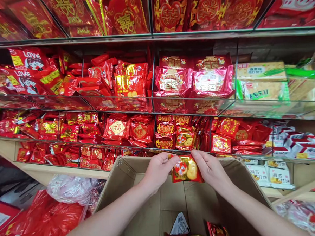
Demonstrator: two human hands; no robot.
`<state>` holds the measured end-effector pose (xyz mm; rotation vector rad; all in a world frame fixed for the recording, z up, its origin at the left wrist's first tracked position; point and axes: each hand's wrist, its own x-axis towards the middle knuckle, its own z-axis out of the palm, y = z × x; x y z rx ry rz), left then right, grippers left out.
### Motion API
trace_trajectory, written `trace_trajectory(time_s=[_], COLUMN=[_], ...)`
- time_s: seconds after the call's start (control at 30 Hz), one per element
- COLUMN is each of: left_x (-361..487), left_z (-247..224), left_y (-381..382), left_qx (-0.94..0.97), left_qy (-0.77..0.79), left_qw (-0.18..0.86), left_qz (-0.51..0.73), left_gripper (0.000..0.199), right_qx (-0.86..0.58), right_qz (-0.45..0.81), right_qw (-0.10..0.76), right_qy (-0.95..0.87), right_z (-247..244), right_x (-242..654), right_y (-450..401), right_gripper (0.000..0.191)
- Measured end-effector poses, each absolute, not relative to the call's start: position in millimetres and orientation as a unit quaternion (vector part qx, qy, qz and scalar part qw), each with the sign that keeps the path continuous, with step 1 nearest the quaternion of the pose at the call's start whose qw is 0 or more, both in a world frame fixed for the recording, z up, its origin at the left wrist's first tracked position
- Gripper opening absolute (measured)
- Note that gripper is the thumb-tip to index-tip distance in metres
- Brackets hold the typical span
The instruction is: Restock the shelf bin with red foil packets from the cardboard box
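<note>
A small red and gold biscuit packet [186, 168] is held up between both hands, with pale biscuits printed on its front. My left hand [160, 171] pinches its left upper corner between thumb and fingers. At the opposite upper corner, my right hand [209, 166] grips it the same way. Below the hands is a large cardboard box [172, 198]. Down inside it lie a few red packets [217, 231] and a white folded paper piece with print [180, 223]. Just beyond the box's far rim, similar red and gold packets [185, 137] stand in a shelf compartment.
Tiered shelves with clear dividers hold red packets [130, 79], pink-red packets [172, 78], green-edged cracker packs [262, 80] and white-and-red packets [306, 145]. Red plastic bags [54, 218] lie at the lower left. More clear bags [302, 216] sit at the lower right.
</note>
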<state>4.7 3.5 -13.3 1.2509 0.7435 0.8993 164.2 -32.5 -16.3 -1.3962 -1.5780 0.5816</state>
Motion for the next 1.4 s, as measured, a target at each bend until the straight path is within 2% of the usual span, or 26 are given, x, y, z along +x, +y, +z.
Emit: trace_trajectory(time_s=[0.1,0.23,0.3,0.4,0.5,0.6,0.73,0.97,1.4], left_x=[1,-4,-8,-10,-2,11,21,22,23], left_z=[-20,-18,-9,8,20,22,17,13,15], left_y=[9,10,12,23,41,58,72,77,76], left_qx=[0.575,0.647,0.716,0.821,0.881,0.896,0.892,0.884,0.885], left_qy=[0.317,0.328,0.331,0.291,0.273,0.311,0.344,0.364,0.36], left_qw=[0.634,0.544,0.415,0.16,-0.016,-0.103,-0.142,-0.14,-0.14], left_qz=[0.409,0.422,0.453,0.464,0.386,0.299,0.257,0.257,0.26], left_gripper=[0.03,0.028,0.025,0.024,0.035,0.047,0.055,0.049,0.047], right_qx=[-0.516,-0.528,-0.555,-0.582,-0.583,-0.582,-0.585,-0.594,-0.671], right_qz=[0.324,0.38,0.335,0.22,0.13,0.088,0.089,0.06,0.02], right_qw=[0.443,0.45,0.5,0.571,0.556,0.527,0.529,0.568,0.478], right_qy=[-0.657,-0.611,-0.574,-0.535,-0.578,-0.613,-0.609,-0.566,-0.566], right_z=[-19,-10,-1,10,15,14,11,-3,3], right_x=[162,167,177,199,215,216,204,202,205], right_y=[-39,-45,-40,-20,9,36,55,55,62], right_gripper=[0.025,0.032,0.033,0.033,0.032,0.029,0.03,0.035,0.024])
